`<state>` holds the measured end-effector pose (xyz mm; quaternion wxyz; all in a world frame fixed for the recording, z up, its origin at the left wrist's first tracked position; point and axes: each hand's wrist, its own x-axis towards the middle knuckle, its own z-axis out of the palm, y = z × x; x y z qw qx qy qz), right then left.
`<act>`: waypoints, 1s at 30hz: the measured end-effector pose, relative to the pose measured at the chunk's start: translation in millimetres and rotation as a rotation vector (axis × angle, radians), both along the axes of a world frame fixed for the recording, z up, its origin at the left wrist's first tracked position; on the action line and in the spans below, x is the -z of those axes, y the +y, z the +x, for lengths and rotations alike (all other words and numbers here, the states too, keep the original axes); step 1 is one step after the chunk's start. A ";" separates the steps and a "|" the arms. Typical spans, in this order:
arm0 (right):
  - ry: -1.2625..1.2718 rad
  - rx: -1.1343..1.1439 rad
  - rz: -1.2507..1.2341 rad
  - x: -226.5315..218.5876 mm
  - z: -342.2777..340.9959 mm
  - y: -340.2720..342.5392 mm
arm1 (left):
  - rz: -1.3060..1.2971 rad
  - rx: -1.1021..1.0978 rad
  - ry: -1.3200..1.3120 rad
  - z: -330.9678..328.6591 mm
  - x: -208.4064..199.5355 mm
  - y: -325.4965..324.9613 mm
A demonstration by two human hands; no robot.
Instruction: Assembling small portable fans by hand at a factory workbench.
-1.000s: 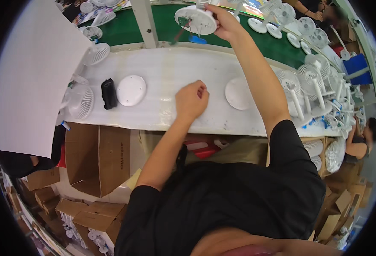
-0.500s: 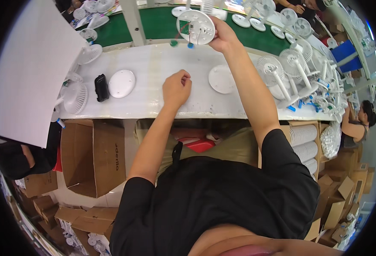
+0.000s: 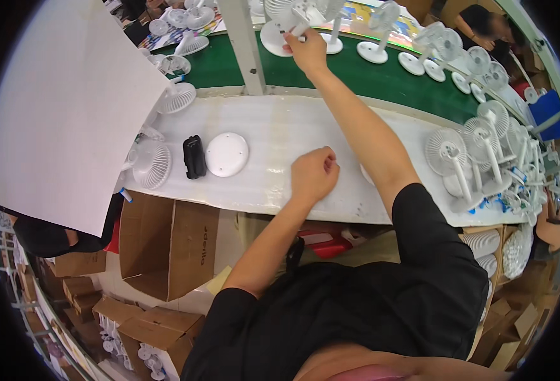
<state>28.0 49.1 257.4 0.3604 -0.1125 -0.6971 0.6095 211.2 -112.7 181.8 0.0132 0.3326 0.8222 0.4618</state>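
Note:
On the green conveyor belt point(image 3: 229, 60) at the far side, my right hand point(image 3: 310, 52) is closed round the stem of a white desk fan point(image 3: 277, 37). The fan stands upright, its round base resting on the belt and its head partly cut off by the top edge. Nearer, my left hand point(image 3: 316, 174) rests on the white worktable point(image 3: 267, 184) with its fingers curled in, and nothing shows in it. Left of this hand lies a round white base cover point(image 3: 227, 154) beside a black block-shaped object point(image 3: 194, 157). Another white disc point(image 3: 366, 175) is mostly hidden by my right forearm.
Several assembled fans point(image 3: 448, 152) crowd the table's right end, with loose parts and blue-tipped wires. More fans point(image 3: 373, 51) stand along the belt beyond a metal post point(image 3: 245, 51). A large white panel point(image 3: 70, 120) blocks the left. An open cardboard box point(image 3: 166, 247) stands below the table edge.
My right hand has moved the fan from a tilted hold, base underside showing, to upright on the belt. The view has shifted; my left hand stays curled on the table.

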 end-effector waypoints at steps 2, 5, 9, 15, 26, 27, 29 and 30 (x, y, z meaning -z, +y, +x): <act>-0.003 -0.077 0.070 -8.7 -30.4 3.1 | 0.010 0.010 -0.012 6.1 -4.6 0.0; -0.007 -0.237 -0.100 1.0 -87.0 9.9 | -0.007 0.028 -0.013 12.3 -8.2 -0.8; -0.053 -0.487 -0.026 25.2 -154.0 -0.1 | 0.014 0.028 0.046 21.6 -14.3 -2.3; -0.374 -0.641 -0.369 51.2 -233.6 -17.8 | -0.067 0.026 0.085 32.9 -18.7 -1.8; -0.370 -0.722 -0.447 54.6 -127.5 -4.3 | 0.071 0.015 0.052 24.5 -15.3 0.7; -0.396 -0.692 -0.411 42.5 -105.6 3.7 | 0.086 0.025 0.061 22.4 -13.1 3.0; -0.452 -0.631 -0.344 24.7 -60.9 20.7 | 0.075 0.030 0.056 17.2 -9.9 7.3; -0.457 -0.616 -0.341 20.6 -37.0 29.3 | 0.048 0.028 0.050 14.8 -8.4 7.3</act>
